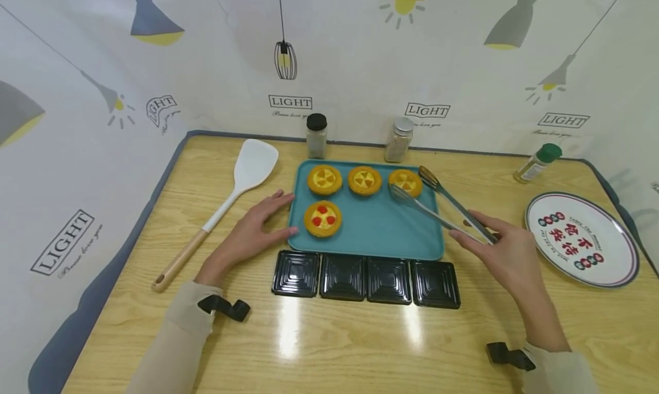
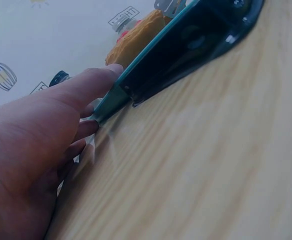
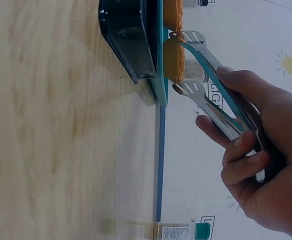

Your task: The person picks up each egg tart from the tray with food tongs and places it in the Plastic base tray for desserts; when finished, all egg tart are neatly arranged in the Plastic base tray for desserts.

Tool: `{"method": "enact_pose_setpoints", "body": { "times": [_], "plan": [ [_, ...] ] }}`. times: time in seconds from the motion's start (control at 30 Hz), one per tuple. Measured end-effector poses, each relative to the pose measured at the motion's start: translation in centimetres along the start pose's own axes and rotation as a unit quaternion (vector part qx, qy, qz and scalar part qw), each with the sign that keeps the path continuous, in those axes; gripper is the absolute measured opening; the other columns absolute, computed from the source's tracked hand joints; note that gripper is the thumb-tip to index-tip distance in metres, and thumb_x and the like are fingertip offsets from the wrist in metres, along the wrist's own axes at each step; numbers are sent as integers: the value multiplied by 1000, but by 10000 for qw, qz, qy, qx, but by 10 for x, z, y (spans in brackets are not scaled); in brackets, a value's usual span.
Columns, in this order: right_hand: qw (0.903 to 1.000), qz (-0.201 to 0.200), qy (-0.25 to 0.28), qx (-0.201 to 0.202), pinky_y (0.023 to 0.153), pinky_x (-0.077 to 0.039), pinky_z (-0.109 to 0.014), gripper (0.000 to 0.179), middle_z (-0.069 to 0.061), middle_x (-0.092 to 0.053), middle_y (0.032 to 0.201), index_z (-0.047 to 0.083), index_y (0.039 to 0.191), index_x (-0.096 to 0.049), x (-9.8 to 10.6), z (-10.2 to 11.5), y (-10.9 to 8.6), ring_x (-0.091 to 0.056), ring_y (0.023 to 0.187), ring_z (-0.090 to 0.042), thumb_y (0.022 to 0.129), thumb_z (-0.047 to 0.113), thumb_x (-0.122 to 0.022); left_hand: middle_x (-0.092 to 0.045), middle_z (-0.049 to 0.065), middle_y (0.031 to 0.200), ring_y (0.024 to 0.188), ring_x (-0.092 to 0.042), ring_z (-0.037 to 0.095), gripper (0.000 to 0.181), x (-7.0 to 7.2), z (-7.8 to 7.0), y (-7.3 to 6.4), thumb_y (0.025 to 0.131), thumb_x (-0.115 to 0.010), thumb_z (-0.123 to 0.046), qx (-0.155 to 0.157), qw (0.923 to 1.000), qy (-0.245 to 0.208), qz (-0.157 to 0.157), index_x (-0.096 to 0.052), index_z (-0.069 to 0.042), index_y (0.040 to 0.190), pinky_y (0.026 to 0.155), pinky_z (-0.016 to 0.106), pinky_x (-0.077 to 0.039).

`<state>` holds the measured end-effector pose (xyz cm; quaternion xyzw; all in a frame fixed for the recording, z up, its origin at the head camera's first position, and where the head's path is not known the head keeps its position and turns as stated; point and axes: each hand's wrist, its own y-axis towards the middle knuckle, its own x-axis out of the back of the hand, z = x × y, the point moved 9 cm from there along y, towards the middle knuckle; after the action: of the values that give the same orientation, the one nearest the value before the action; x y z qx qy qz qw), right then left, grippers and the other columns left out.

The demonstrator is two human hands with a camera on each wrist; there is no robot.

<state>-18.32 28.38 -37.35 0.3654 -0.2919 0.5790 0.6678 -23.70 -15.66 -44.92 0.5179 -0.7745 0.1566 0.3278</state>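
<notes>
Clearly, the two hands are well apart, one at each end of the tray. The right hand [image 1: 509, 254] is curled round a pair of metal tongs [image 1: 453, 200], thumb on one arm and fingers on the other. The tongs' spread ends straddle the tart at the right of the back row [image 1: 409, 178], which sits on the tray; whether both tips press on it, I cannot tell. The left hand [image 1: 254, 225] has its thumb and forefinger stretched out, touching the left edge of the blue-green tray [image 1: 383, 228].

Two more tarts with yellow tops, one in the back left corner [image 1: 325, 180] and one in the middle [image 1: 364, 180], complete the back row. A tart with red pieces on top [image 1: 322, 218] sits in front of the corner one.

Along the tray's front edge lie four black plastic trays [image 1: 343, 275] in a row. A white spatula [image 1: 252, 165] with a wooden handle end lies left of the left hand. Behind the tray stand a black-lidded jar [image 1: 316, 141] and a silver-lidded jar [image 1: 399, 144]. A printed plate [image 1: 612, 239] lies beyond the right hand, with a green-capped bottle [image 1: 535, 166] behind it, all on the wooden table [image 1: 355, 348].
</notes>
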Motion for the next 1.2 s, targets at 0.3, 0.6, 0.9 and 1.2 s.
{"method": "enact_pose_setpoints", "body": {
  "times": [0.3,0.6,0.9,1.2],
  "plan": [
    [9997,-139,-6,199,40,-26,-27,60,-14,-65,89,7,127,-67,0,4,2,-35,55,-17,82,45,-78,-26,0,159,145,-19,18,74,2,0,0,88,-68,-53,26,10000,7,-15,-38,-32,152,116,51,-17],
    [9995,-173,12,262,36,-25,-26,57,-6,-54,66,6,124,-69,1,5,2,-28,45,-11,82,42,-79,-25,-1,159,146,-18,18,74,1,1,-1,88,-68,-54,51,10000,47,13,-37,-31,152,116,53,-17],
    [9988,-321,243,282,47,-39,-16,52,-16,-73,93,5,120,-71,4,3,0,-57,71,-15,82,39,-80,-27,0,159,145,-19,19,74,-1,1,0,88,-68,-54,6,10000,71,16,-38,-30,152,116,52,-17],
    [9896,-450,874,1046,36,-31,-17,45,-5,-75,92,14,118,-73,30,48,-16,-43,47,3,76,19,-87,-26,1,159,145,-19,19,74,-1,3,0,88,-68,-53,25,10000,5,17,-38,-30,152,116,52,-17]
  ]
}}
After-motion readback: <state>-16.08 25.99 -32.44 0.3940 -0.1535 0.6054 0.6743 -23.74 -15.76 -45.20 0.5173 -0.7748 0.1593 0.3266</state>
